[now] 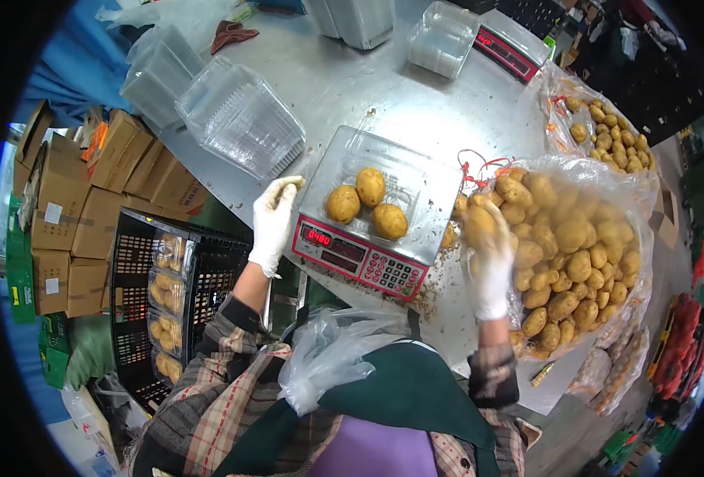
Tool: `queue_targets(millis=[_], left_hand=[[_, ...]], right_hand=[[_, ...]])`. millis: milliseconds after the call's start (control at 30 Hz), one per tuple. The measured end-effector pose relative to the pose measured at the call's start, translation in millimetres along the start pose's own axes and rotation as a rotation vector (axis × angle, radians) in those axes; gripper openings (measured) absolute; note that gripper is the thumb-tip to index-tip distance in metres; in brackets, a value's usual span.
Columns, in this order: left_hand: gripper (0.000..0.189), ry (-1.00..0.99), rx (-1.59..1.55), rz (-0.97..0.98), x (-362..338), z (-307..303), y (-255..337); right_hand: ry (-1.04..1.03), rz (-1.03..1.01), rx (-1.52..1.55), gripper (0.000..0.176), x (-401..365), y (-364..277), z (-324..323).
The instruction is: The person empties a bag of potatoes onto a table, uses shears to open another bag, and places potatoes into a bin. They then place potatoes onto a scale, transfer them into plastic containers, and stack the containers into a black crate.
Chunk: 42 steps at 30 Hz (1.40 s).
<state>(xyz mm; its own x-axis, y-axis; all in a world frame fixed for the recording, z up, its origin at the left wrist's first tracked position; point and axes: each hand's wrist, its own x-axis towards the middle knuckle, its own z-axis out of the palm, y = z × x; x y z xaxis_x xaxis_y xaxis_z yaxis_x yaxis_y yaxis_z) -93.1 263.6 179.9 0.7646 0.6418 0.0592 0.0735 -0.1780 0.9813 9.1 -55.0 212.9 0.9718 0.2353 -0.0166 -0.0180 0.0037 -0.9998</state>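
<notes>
My left hand point(275, 222), in a white glove, hovers by the left edge of the red digital scale point(328, 258). Its fingers are loosely extended with nothing in them. On the scale sits a clear plastic tray with three potatoes point(370, 186) in it, and the red display seems to read 0480. To the right of the scale my right hand point(492, 274), also gloved and smeared by motion, grips a potato point(479, 222). Just beyond it lies an open clear bag point(642, 230) full of potatoes.
Stacked clear trays point(240, 115) stand at the table's upper left. A second scale point(507, 52) and more trays point(441, 40) are at the back. Another potato bag point(554, 111) lies upper right. A black crate point(133, 254) with packed potatoes stands left, near cardboard boxes point(73, 207).
</notes>
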Motion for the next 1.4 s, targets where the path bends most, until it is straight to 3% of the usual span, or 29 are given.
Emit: queue_targets(millis=[33,100,167,200,367,433,500,533,633,700,767,833,900,967,1033,1133,1233,1333,1400], left_hand=[[0.018,-0.038,0.018,0.024,-2.8,3.0,2.5],[0.018,-0.05,-0.037,0.018,-4.9,6.5,0.1],[0.018,-0.035,-0.013,0.04,-6.5,-0.1,3.3],[0.018,-0.027,0.001,0.052,-6.2,-6.8,6.9],[0.021,0.145,-0.011,-0.032,-4.1,-57.1,-0.3],[0.023,0.167,-0.023,-0.123,-3.9,-71.2,-10.4],[0.023,0.148,-0.09,-0.169,-7.1,-71.9,-16.8],[0.026,0.107,-0.068,-0.181,-8.6,-70.9,-20.2],[0.027,-0.064,-0.067,-0.199,-10.4,-55.4,-38.0],[0.031,-0.206,-0.165,-0.409,-17.9,-32.4,-27.9],[0.038,-0.36,-0.305,-0.468,-23.4,-15.1,-28.4],[0.043,-0.41,-0.438,-0.572,-23.6,-6.4,-16.4],[0.045,-0.357,-0.436,-0.624,-20.8,-3.9,-5.1],[0.037,-0.334,-0.441,-0.594,-18.3,-0.2,-22.6],[0.026,-0.285,-0.483,-0.564,-20.2,5.6,-42.9],[0.018,-0.266,-0.514,-0.661,-13.1,11.3,-50.7],[0.014,-0.157,-0.489,-0.671,-10.1,20.5,-47.4],[0.01,-0.074,-0.474,-0.517,-8.8,31.0,-57.1],[0.007,-0.019,-0.645,-0.491,-10.2,21.0,-46.9]], right_hand=[[-0.02,0.103,0.132,0.041,8.2,-12.5,23.7],[-0.129,-0.436,-0.246,0.044,36.1,31.1,54.2],[-0.23,-0.534,-0.684,0.038,55.1,54.1,60.9],[-0.177,-0.501,-0.612,0.03,63.5,66.7,61.5],[0.008,-0.248,-0.454,0.025,103.1,92.3,30.2],[-0.021,0.045,-0.383,0.03,114.7,76.2,35.0],[-0.019,0.125,-0.264,0.036,142.7,110.2,35.7],[-0.055,0.27,-0.266,0.042,139.2,84.6,48.8],[-0.045,0.33,0.04,0.046,138.3,73.4,65.4],[-0.025,-0.026,0.119,0.048,130.4,76.2,65.4],[-0.036,-0.11,0.095,0.046,95.8,38.7,66.9],[-0.174,-0.083,-0.217,0.045,56.8,19.5,60.2],[-0.176,-0.252,-0.585,0.05,26.5,57.1,52.8],[-0.208,-0.041,-0.539,0.038,3.2,65.4,56.0],[-0.21,0.336,-0.171,0.02,3.6,97.8,44.6],[-0.142,0.543,0.065,0.011,3.7,84.3,56.2],[-0.159,0.559,0.142,0.009,9.2,92.5,55.0],[-0.186,0.382,0.065,0.007,9.4,99.7,58.5],[-0.254,0.172,0.087,0.008,0.5,93.0,70.4]])
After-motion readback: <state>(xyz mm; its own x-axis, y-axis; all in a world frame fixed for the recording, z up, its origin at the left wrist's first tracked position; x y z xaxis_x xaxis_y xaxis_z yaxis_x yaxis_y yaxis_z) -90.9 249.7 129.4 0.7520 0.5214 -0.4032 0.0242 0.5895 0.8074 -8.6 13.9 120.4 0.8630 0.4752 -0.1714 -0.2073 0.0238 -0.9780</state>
